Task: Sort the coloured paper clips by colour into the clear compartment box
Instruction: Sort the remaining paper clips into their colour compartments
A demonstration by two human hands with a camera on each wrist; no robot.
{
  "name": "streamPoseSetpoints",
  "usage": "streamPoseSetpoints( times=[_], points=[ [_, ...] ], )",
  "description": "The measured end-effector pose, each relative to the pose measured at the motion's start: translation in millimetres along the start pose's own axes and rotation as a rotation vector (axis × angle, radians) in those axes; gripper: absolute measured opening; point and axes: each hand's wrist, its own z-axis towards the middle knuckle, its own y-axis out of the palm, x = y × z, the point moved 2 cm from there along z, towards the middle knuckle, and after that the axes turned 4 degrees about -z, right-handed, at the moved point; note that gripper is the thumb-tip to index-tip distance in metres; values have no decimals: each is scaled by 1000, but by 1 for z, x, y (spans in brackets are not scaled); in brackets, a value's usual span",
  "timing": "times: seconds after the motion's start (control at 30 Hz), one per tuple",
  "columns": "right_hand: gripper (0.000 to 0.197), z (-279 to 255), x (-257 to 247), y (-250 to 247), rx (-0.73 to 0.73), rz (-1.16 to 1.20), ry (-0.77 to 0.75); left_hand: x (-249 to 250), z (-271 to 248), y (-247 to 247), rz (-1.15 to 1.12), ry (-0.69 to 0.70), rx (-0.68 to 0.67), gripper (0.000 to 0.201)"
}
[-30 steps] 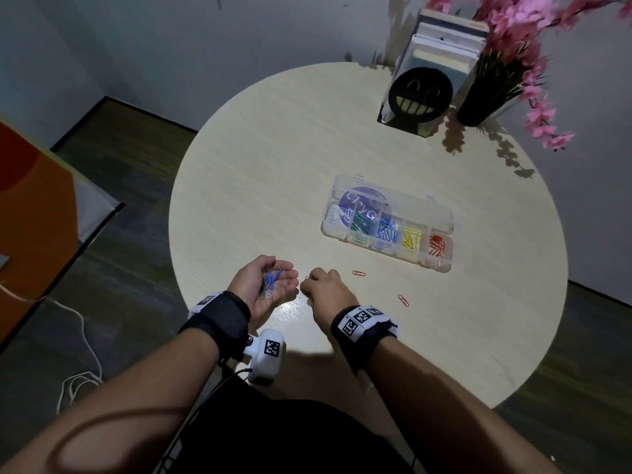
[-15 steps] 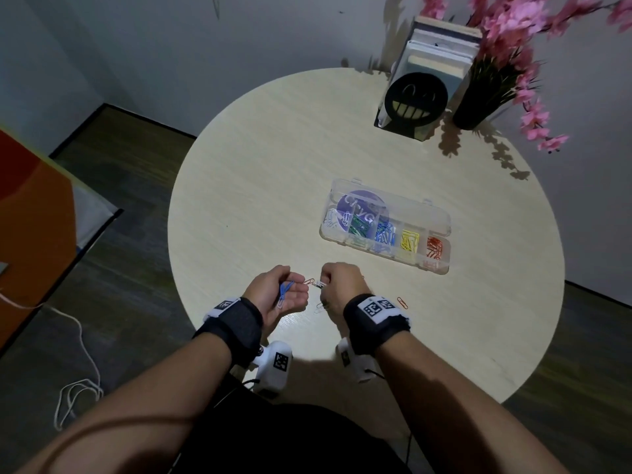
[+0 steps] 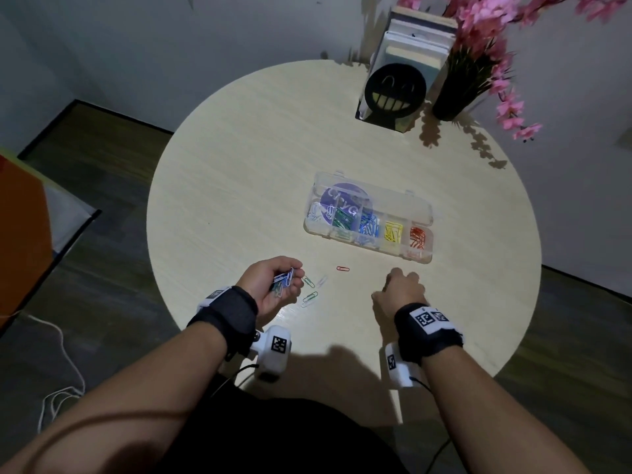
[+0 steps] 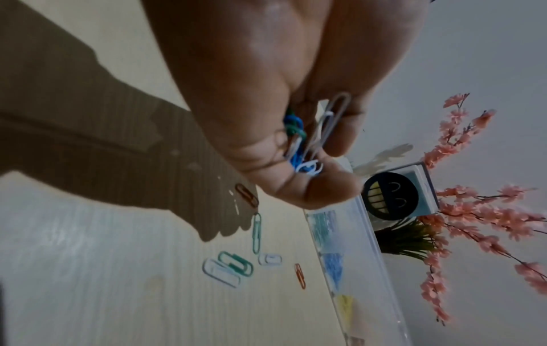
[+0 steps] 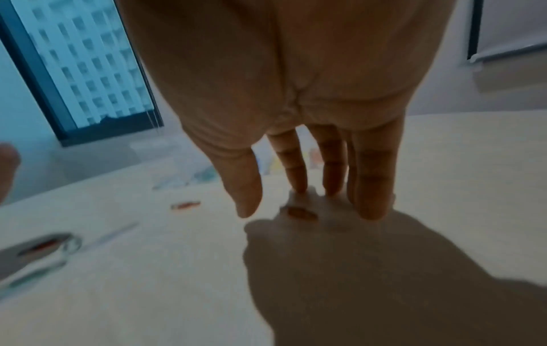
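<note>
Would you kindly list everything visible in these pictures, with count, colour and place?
compartment box: one, clear, table centre, holding sorted clips
loose clips: several, green, white and red, on the table near the hands
held clips: a bunch, blue, green, white, in the left hand
table: one, pale wood, round
book holder: one, black smiley front, far edge
vase: one, dark, pink flowers, beside the holder
left hand: grips the clips
right hand: open, fingers straight above a red clip
</note>
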Motion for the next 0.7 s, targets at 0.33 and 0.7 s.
streamPoseSetpoints(
  times=[0.33,0.7],
  points=[
    [36,-13,-80,27,97,34,-358,2,-2,-22,80,99,58,20],
    [31,-48,-101,44,16,-183,-711,4,-1,-22,92,107,54,13]
  ],
)
